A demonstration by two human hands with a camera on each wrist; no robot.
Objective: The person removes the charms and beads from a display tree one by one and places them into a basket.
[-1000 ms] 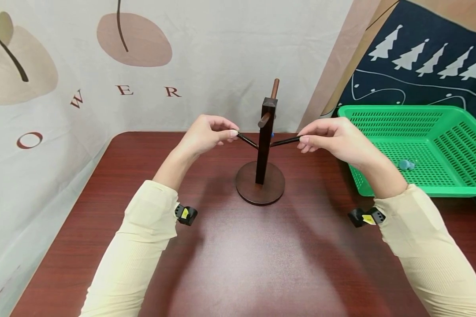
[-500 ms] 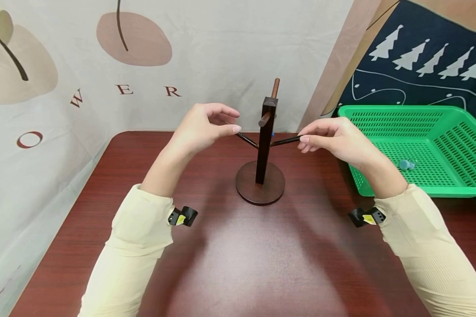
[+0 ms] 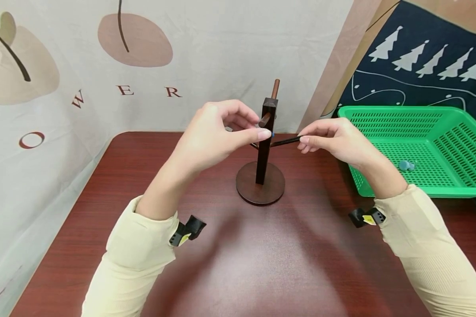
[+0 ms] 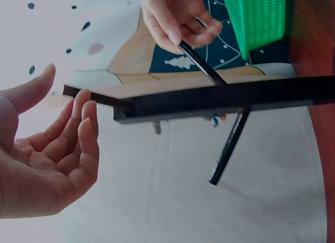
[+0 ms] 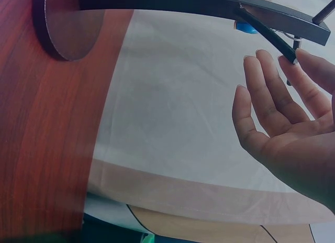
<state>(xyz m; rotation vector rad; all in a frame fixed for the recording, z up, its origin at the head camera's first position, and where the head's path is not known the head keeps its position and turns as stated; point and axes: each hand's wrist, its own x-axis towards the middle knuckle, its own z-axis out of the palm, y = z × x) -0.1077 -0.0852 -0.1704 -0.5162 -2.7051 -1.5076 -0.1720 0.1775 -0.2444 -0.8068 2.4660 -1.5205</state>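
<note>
A dark wooden peg stand (image 3: 263,160), like a mug tree, rises from a round base on the table. My right hand (image 3: 339,141) pinches the tip of its right peg (image 3: 286,141) between thumb and fingers. The left hand (image 3: 218,134) is at the front peg (image 3: 264,119); in the left wrist view its thumb stands well apart and the fingertips overlap that peg (image 4: 97,97). The left peg (image 4: 227,148) juts out free. Behind the post a small blue thing (image 5: 245,27) hangs, partly hidden, with a thin metal ring near the top peg.
A green plastic basket (image 3: 420,192) stands at the right, with a small light-blue object (image 3: 406,165) inside. The reddish-brown table (image 3: 246,264) meets a printed cloth backdrop (image 3: 206,48) behind the stand. Each wrist carries a small black camera (image 3: 187,230).
My left hand has let go of the left peg, lifted, and moved right to the front peg. The right hand has stayed on the right peg.
</note>
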